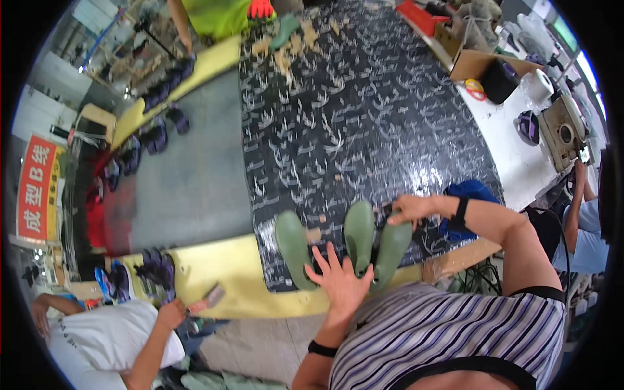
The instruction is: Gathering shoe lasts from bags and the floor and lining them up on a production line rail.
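Three green, foot-shaped pieces that look like insoles lie at the near edge of the dark, white-streaked table cover: a left insole (292, 246), a middle insole (359, 229) and a right insole (393, 252). My left hand (343, 281) is spread with its fingers apart, over the near ends of the left and middle insoles. At the far end of the right insole, my right hand (414, 209) has its fingers bent round the tip. The undersides of my fingers are hidden.
Dark sandals (156, 138) ride on the grey conveyor (208, 149) at left. A co-worker's hand (172, 313) holds a brush (212, 296). Blue cloth (471, 190) lies beyond my right forearm. Brown scraps (283, 62) and another green piece (284, 31) lie at the far end.
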The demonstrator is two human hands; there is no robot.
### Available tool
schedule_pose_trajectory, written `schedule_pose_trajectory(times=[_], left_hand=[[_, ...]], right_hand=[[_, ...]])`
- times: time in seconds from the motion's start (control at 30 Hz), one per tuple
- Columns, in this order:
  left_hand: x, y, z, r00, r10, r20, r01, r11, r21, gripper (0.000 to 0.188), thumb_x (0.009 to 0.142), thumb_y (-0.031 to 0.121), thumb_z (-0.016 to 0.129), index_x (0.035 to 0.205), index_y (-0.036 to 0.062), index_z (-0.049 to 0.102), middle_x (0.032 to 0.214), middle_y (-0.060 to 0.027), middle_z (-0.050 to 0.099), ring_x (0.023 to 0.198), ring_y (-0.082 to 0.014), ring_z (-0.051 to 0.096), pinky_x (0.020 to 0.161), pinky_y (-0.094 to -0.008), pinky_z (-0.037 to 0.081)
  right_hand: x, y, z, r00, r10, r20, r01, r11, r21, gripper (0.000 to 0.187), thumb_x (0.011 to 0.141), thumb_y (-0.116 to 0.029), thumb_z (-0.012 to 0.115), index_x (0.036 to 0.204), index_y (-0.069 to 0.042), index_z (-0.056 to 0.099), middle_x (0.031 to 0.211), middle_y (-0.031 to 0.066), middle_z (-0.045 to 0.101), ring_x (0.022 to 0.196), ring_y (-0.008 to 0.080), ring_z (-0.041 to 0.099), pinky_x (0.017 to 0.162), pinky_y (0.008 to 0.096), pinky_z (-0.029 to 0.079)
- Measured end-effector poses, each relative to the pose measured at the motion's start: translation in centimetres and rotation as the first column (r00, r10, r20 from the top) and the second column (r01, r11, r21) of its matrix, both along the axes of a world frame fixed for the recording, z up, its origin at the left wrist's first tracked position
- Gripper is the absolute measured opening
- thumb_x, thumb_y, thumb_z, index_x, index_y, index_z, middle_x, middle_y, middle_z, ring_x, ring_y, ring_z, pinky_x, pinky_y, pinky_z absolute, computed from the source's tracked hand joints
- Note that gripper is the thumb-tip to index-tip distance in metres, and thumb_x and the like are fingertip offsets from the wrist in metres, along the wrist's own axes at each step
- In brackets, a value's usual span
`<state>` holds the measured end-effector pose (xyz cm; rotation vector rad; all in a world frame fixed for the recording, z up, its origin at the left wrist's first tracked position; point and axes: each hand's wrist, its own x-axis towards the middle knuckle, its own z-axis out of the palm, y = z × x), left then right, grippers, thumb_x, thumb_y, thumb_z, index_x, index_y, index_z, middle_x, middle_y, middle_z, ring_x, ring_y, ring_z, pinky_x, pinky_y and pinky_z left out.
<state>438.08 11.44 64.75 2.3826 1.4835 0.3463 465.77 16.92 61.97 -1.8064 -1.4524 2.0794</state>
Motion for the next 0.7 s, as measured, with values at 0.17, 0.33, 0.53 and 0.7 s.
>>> schedule_pose_trajectory(times=[0.17, 0.33, 0.53, 0.7], left_hand=[[-0.4, -0.6, -1.6, 0.998, 0.056, -0.039, -0.053, 0.997, 0.059, 0.040, 0.064, 0.033, 0.069, 0.077, -0.0044, 0.060, 0.125, -0.0246, 0.043, 0.126, -0.0468, 0.024, 0.093, -0.0652, 0.016], [-0.9, -0.3, -2.8, 0.990, 0.140, 0.031, -0.142, 0.986, 0.090, 0.038, 0.065, 0.032, 0.069, 0.072, -0.0030, 0.056, 0.120, -0.0248, 0.045, 0.124, -0.0462, 0.027, 0.095, -0.0611, 0.017], [-6.1, -1.1, -3.5, 0.919, 0.389, -0.058, -0.372, 0.908, 0.193, 0.042, 0.065, 0.038, 0.071, 0.075, 0.0008, 0.055, 0.126, -0.0280, 0.040, 0.123, -0.0475, 0.029, 0.094, -0.0631, 0.020], [-7.3, 0.8, -5.1, 0.901, 0.425, 0.089, -0.434, 0.882, 0.182, 0.041, 0.064, 0.028, 0.076, 0.084, -0.0001, 0.054, 0.131, -0.0362, 0.030, 0.117, -0.0536, 0.033, 0.092, -0.0577, 0.033]], right_hand=[[6.0, -2.3, -0.5, 0.849, -0.525, -0.064, 0.529, 0.841, 0.112, 0.041, 0.086, -0.028, 0.060, 0.094, 0.011, 0.056, 0.082, 0.0171, 0.061, 0.063, 0.0240, 0.062, 0.045, 0.0321, 0.053], [8.3, 2.7, -1.9, 0.528, -0.817, -0.230, 0.849, 0.517, 0.112, 0.036, 0.090, -0.025, 0.054, 0.098, 0.009, 0.055, 0.084, 0.0175, 0.060, 0.068, 0.0263, 0.062, 0.046, 0.0350, 0.052], [3.0, 22.2, -5.5, 0.152, -0.721, -0.676, 0.979, 0.206, 0.000, 0.026, 0.088, -0.017, 0.056, 0.094, 0.008, 0.057, 0.088, 0.0195, 0.060, 0.077, 0.0239, 0.061, 0.059, 0.0327, 0.054], [1.7, 30.3, -7.0, 0.604, -0.218, -0.766, 0.515, 0.840, 0.168, 0.032, 0.092, -0.019, 0.049, 0.103, 0.010, 0.052, 0.097, 0.0210, 0.062, 0.088, 0.0285, 0.063, 0.075, 0.0354, 0.052]])
